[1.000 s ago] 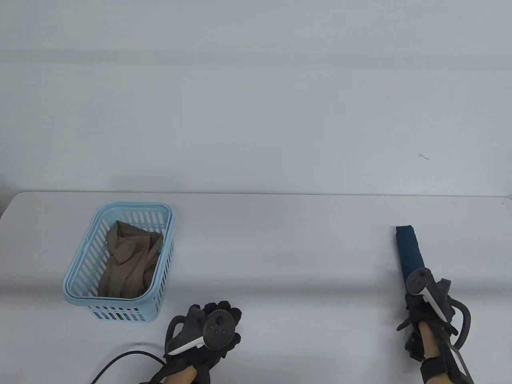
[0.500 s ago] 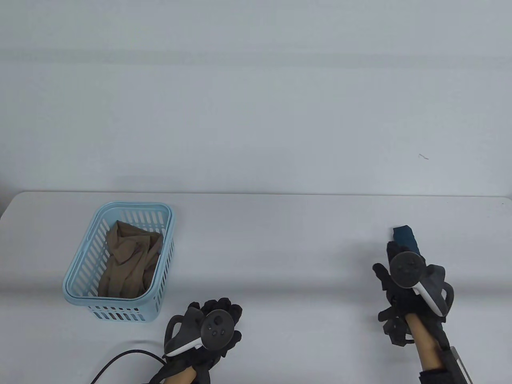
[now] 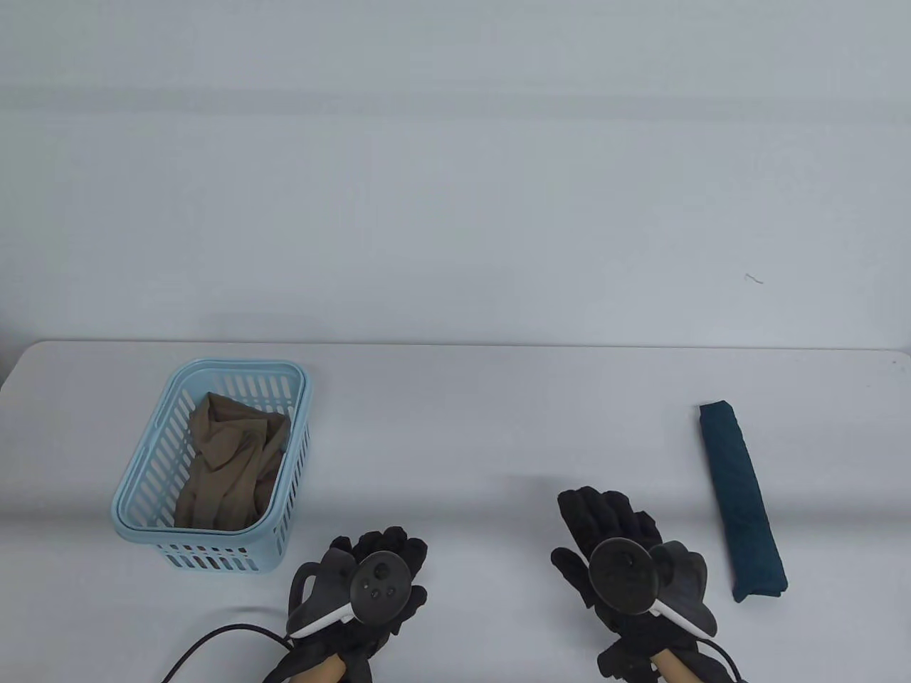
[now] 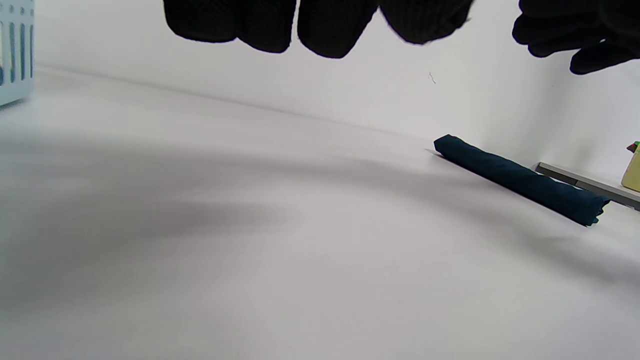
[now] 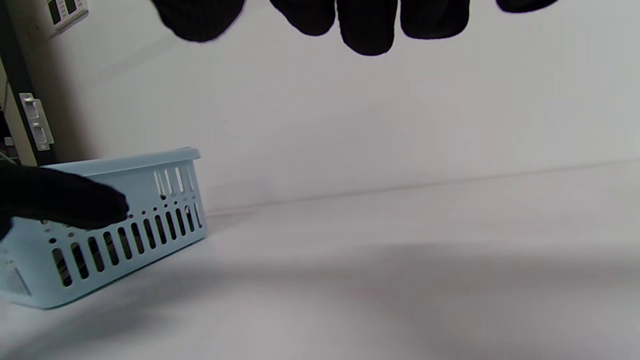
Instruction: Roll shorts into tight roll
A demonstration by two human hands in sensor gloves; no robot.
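Nearest, at the table's front edge, the left hand [image 3: 370, 583] in its black sensor glove sits with fingers curled loosely and gripping nothing; a black cable [image 3: 213, 640] trails off to its left. To its right the right hand [image 3: 626, 562], also gloved in black, lies with fingers stretched forward and spread, holding nothing. The dark teal shorts, rolled into a long tight cylinder [image 3: 740, 501], lie on the white table [image 3: 498, 427] just right of the right hand and apart from it, running near to far. Farther back on the left stands a light blue slotted plastic basket [image 3: 146, 455] holding a crumpled tan cloth [image 3: 228, 462].
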